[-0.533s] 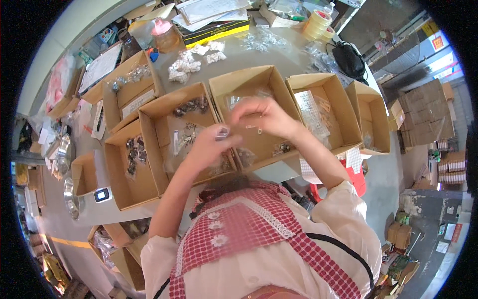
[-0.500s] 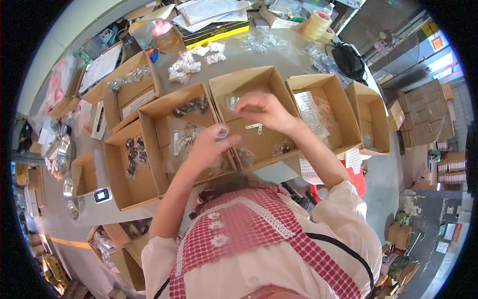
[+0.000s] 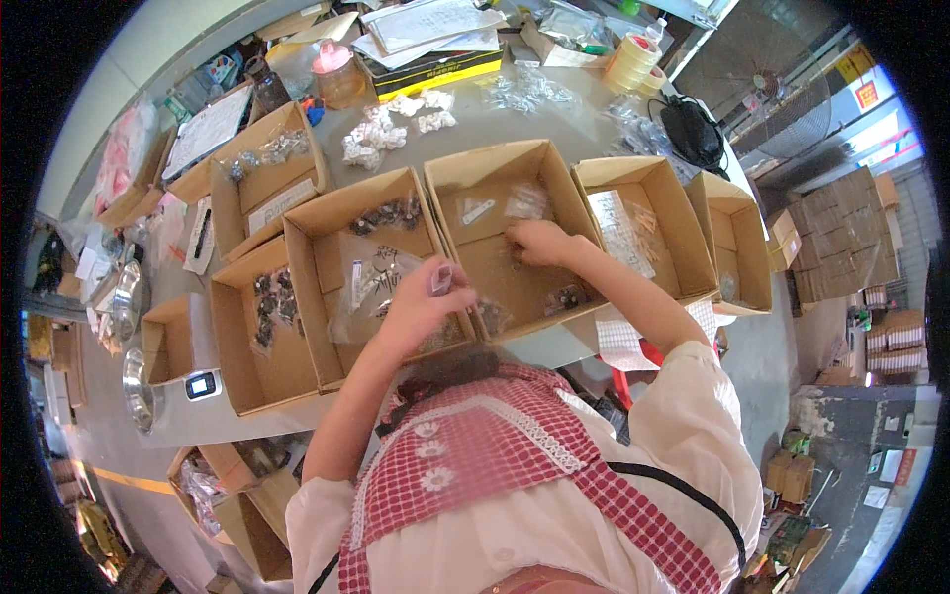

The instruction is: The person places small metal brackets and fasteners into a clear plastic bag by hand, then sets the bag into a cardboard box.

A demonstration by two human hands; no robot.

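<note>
My left hand hovers over the near edge between two cardboard boxes, its fingers closed round a small clear plastic bag. Down inside the middle-right cardboard box, my right hand has its fingers bent together near the bottom. What they pinch, if anything, is hidden. Farther in that box lie a white strip with holes and some clear plastic bags. Small dark parts sit in its near corner. The box to its left holds bagged metal pieces and dark parts.
More open boxes flank these, one with dark parts, another with tan pieces. Behind stand a pink-lidded jar, white bundles, tape rolls and a black pouch. A small device with a screen lies left.
My right hand has gone lower into the box and its fingers have curled downward. The angled white piece below it no longer shows; a white strip appears farther left. My left hand stays nearly put.
</note>
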